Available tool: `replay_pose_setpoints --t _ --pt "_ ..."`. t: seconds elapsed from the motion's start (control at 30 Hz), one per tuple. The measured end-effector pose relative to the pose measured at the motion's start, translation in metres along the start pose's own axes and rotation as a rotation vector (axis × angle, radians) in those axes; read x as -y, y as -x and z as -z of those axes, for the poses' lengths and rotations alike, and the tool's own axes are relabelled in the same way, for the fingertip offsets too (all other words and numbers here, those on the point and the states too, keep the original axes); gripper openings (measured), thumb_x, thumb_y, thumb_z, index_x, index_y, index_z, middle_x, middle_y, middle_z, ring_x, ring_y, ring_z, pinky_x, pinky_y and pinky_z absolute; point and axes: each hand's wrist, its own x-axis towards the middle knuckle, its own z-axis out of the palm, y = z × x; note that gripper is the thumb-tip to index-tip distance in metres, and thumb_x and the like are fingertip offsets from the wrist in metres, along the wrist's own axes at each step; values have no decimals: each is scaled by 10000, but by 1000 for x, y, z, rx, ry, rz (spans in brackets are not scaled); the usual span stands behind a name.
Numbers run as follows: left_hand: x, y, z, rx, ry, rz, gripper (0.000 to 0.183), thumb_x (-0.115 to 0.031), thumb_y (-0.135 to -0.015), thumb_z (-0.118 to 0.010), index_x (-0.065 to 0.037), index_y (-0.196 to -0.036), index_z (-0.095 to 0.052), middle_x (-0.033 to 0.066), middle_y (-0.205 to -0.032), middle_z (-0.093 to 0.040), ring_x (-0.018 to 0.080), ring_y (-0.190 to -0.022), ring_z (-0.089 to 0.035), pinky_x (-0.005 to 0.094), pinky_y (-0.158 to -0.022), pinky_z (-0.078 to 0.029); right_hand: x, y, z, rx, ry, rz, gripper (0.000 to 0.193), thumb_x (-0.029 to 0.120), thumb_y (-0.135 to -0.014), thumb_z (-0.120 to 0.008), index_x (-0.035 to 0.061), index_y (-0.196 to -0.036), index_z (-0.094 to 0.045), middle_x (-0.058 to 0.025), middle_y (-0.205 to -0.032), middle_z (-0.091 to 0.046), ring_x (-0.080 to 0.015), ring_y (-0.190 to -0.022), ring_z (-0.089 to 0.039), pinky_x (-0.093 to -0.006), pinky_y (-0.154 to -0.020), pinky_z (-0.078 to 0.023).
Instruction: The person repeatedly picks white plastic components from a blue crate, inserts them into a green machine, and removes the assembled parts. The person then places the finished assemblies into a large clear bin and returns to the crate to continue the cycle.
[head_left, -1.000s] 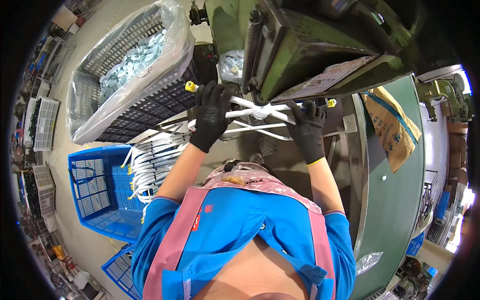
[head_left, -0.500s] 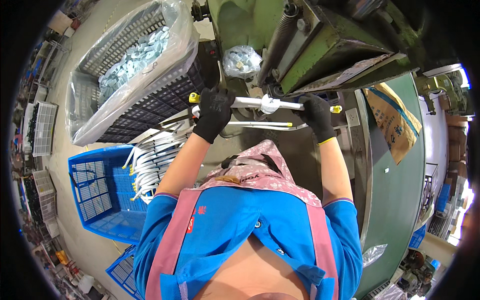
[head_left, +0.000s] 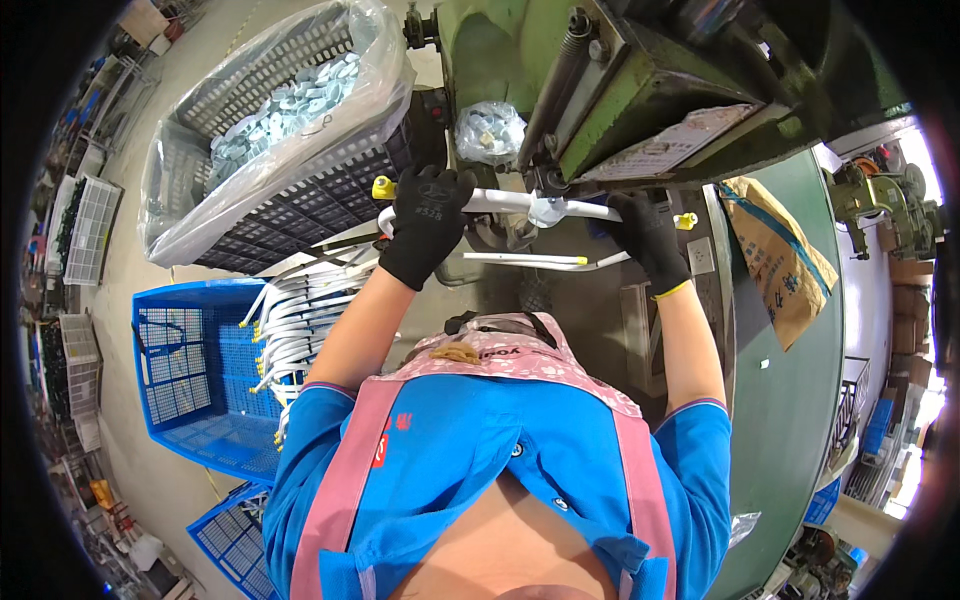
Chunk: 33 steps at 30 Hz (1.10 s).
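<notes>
My left hand (head_left: pixel 430 222), in a black glove, is closed round a white bent tube (head_left: pixel 500 201) close to its yellow-capped left end (head_left: pixel 384 187). Near the other yellow end (head_left: pixel 686 221), my right hand (head_left: pixel 650 240), gloved as well, grips the same tube. Midway between the hands, a pale metal piece (head_left: pixel 546 211) sits on the tube, directly below the tool of a green press (head_left: pixel 655 110). Another white length with a yellow tip (head_left: pixel 530 260) runs lower down, nearer my body; its right end passes toward my right hand.
Grey plates (head_left: pixel 285 110) fill a plastic-lined black crate (head_left: pixel 340 190) at the left. Several white tubes (head_left: pixel 310 320) lie beside a blue basket (head_left: pixel 205 375). A small clear bag (head_left: pixel 490 132) rests by the press. Brown paper sack (head_left: pixel 775 255) lies on the green table (head_left: pixel 790 400) at right.
Both hands keep their grip on the tube. My right hand has shifted slightly right and down, and the metal piece at the tube's middle appears turned. The whole view has shifted a little.
</notes>
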Motion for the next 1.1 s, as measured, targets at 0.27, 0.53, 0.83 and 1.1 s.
replay_pose_setpoints --t 0.27,0.53,0.83,1.1 --pt "-70 37 30 -73 302 -119 700 -183 -634 -760 -88 -1281 -510 140 -1202 -553 335 -1118 -509 484 -978 -378 95 29 52 104 240 128 250 236 -670 -739 122 -868 -637 -102 -866 -617 -306 -807 -610 -421 -655 -477" --pt "-125 30 -25 -296 435 118 371 -104 -618 -703 -109 -988 -681 109 -918 -655 316 -892 -612 413 -780 -460 86 79 52 130 -196 770 305 176 -688 -673 91 -980 -694 -105 -1002 -655 -295 -888 -628 -413 -731 -490" --pt "-83 75 29 -154 976 151 197 -158 -664 -740 -54 -817 -672 97 -795 -663 261 -729 -640 343 -674 -498 -78 198 33 486 -226 -184 232 178 -872 -629 37 -1054 -657 -183 -993 -652 -306 -898 -623 -358 -789 -484" --pt "-6 153 -9 -346 1557 97 214 -249 -848 -640 -39 -865 -598 109 -782 -616 252 -766 -601 391 -709 -484 -79 178 38 513 -117 -114 251 208 -850 -651 59 -1051 -667 -164 -994 -661 -299 -905 -631 -355 -784 -489"
